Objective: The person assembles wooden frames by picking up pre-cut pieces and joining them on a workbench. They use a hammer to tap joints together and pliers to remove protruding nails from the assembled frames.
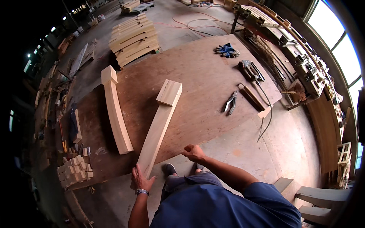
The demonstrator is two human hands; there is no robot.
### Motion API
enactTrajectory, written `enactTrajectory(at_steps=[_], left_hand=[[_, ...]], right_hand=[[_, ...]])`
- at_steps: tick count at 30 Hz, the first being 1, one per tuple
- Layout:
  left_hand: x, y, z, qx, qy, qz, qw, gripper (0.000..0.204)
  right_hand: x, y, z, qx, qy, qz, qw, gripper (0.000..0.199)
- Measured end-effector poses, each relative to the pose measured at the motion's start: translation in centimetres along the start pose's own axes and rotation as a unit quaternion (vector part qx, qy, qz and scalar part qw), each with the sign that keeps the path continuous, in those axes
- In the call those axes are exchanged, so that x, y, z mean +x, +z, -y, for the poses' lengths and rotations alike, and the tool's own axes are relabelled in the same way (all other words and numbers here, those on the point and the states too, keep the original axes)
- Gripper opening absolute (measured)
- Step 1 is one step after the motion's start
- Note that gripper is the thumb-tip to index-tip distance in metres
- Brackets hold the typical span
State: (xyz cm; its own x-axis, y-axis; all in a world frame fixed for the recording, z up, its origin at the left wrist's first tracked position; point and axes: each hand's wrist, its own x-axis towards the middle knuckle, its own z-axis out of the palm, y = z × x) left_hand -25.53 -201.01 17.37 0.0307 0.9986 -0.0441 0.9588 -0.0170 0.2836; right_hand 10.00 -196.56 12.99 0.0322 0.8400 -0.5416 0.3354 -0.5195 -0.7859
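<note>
A pale wooden beam (155,135) with a block (169,92) on its far end lies slantwise across the brown tabletop. My left hand (142,178), with a metal watch on its wrist, grips the beam's near end. To the right, apart from the beam, my right hand (194,153) hovers by the table's front edge with its fingers curled together; whatever they may hold is hidden. A second, slightly curved beam (116,116) lies to the left, also topped by a block (109,75).
On the table (205,72) at right are blue gloves (227,51), a nail gun (251,70) with a hose, pliers (230,103) and a hammer (253,97). Small blocks (76,169) are heaped at left. Stacked timbers (134,40) stand beyond; curved pieces (321,197) are behind my right side.
</note>
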Motion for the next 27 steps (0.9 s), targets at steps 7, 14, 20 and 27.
enactTrajectory(at_steps=[7, 14, 20, 27], left_hand=[[2.1, -2.3, 2.7, -0.066, 0.051, -0.081, 0.993, 0.089], [5.3, -1.4, 8.1, -0.047, 0.064, -0.064, 0.995, 0.091], [5.2, -2.7, 6.9, -0.095, 0.128, -0.028, 0.987, 0.087], [15.4, -2.5, -3.1, -0.119, 0.187, -0.033, 0.975, 0.096]], right_hand=[[2.5, 3.0, -0.8, -0.062, -0.036, -0.062, 0.995, 0.046], [1.8, 3.6, 5.2, -0.204, -0.037, -0.082, 0.975, 0.049], [2.2, 1.2, 5.9, -0.211, 0.008, -0.086, 0.974, 0.051], [3.3, -14.8, -2.0, -0.193, 0.017, -0.336, 0.922, 0.048]])
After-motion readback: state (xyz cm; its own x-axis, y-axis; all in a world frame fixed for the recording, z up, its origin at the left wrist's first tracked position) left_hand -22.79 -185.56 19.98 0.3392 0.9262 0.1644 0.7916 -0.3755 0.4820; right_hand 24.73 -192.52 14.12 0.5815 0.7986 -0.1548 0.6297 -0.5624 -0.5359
